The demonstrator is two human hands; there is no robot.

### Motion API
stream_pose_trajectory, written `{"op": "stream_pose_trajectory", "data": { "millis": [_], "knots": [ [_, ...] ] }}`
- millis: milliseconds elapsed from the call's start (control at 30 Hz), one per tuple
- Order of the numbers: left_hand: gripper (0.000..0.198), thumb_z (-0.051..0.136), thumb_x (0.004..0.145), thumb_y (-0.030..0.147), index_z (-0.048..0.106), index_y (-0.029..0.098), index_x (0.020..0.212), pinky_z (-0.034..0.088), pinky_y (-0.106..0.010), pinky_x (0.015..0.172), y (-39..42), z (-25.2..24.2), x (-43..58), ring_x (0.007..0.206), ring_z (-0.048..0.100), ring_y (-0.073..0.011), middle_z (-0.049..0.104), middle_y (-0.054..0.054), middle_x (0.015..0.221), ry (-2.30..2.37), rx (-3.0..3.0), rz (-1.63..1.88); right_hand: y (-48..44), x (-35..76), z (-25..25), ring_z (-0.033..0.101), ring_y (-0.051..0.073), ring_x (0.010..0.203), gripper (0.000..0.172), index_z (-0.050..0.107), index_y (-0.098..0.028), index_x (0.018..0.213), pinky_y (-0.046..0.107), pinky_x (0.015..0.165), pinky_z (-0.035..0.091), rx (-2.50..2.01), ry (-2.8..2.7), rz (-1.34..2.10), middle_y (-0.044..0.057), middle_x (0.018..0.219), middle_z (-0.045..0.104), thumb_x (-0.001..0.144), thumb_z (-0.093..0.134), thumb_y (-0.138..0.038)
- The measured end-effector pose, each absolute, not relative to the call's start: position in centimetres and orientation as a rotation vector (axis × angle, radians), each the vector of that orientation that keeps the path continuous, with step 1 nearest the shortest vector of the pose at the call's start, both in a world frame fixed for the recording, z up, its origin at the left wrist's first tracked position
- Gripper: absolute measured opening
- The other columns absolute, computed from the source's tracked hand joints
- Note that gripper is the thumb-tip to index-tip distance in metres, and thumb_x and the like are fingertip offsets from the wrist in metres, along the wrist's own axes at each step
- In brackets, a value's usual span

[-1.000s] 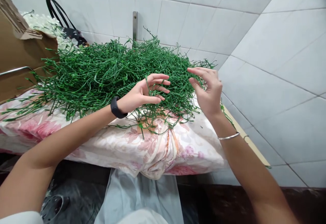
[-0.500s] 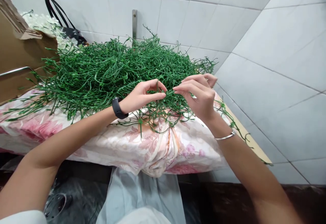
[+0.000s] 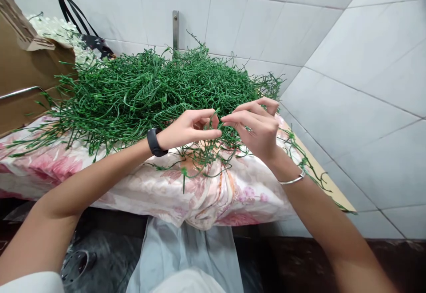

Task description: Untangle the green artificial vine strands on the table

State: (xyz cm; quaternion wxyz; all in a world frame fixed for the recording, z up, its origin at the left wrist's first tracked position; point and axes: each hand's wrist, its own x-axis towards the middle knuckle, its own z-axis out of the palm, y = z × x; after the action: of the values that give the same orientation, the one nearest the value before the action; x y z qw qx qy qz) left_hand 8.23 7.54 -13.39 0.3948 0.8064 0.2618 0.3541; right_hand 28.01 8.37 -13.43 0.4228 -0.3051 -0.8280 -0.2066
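Note:
A big tangled heap of green artificial flower stems (image 3: 159, 80) lies on a cloth with pink flowers (image 3: 133, 186). My left hand (image 3: 191, 126), with a black band at the wrist, has its fingers curled around a few thin green stems (image 3: 208, 151) that hang below it. Thumb and fingers of my right hand (image 3: 254, 126) are pinched together, close to the left fingertips, at the end of a green stem; its tip is mostly hidden by the fingers. Both hands hover over the front of the heap.
An open cardboard box (image 3: 33, 75) stands at the left, with white artificial flowers (image 3: 55, 31) behind it and a black-handled bag (image 3: 96, 44). Tiled walls (image 3: 253, 26) close off the back and right. Loose stems (image 3: 306, 164) lie along the board's right edge.
My left hand has shifted slightly right and down, and my right hand slightly left, so the fingertips are closer together. The stems below the left hand have moved a little with it.

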Motion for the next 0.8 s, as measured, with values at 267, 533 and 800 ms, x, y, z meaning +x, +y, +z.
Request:
{"op": "stream_pose_trajectory", "data": {
  "millis": [267, 533, 800],
  "knots": [
    [0.021, 0.053, 0.080, 0.033, 0.057, 0.016, 0.092, 0.038, -0.018, 0.043, 7.6, -13.8, 8.2, 0.046, 0.043, -0.0057, 0.047, 0.002, 0.059, 0.681, 2.069, 0.872, 8.3, 28.3, -13.3, 0.057, 0.015, 0.068, 0.019, 0.063, -0.031, 0.075, 0.042, 0.083, 0.031, -0.806, -2.065, -0.554, -0.004, 0.064, 0.061, 0.086, 0.048, -0.034],
    [0.017, 0.053, 0.080, 0.031, 0.051, 0.015, 0.082, 0.038, -0.014, 0.040, 7.6, -14.2, 8.5, 0.045, 0.046, -0.0040, 0.046, 0.004, 0.060, 0.737, 2.027, 0.976, 8.9, 28.4, -13.6, 0.053, 0.012, 0.064, 0.021, 0.063, -0.025, 0.072, 0.038, 0.081, 0.026, -0.827, -1.997, -0.755, -0.004, 0.058, 0.056, 0.086, 0.048, -0.029],
    [0.013, 0.053, 0.080, 0.026, 0.049, 0.014, 0.077, 0.041, -0.013, 0.038, 7.5, -14.1, 8.8, 0.042, 0.048, -0.0024, 0.044, 0.004, 0.062, 0.672, 1.902, 1.036, 8.3, 27.3, -13.9, 0.052, 0.011, 0.060, 0.025, 0.054, -0.019, 0.066, 0.037, 0.081, 0.027, -0.867, -1.953, -0.703, -0.004, 0.061, 0.059, 0.088, 0.043, -0.022]
  ]
}}
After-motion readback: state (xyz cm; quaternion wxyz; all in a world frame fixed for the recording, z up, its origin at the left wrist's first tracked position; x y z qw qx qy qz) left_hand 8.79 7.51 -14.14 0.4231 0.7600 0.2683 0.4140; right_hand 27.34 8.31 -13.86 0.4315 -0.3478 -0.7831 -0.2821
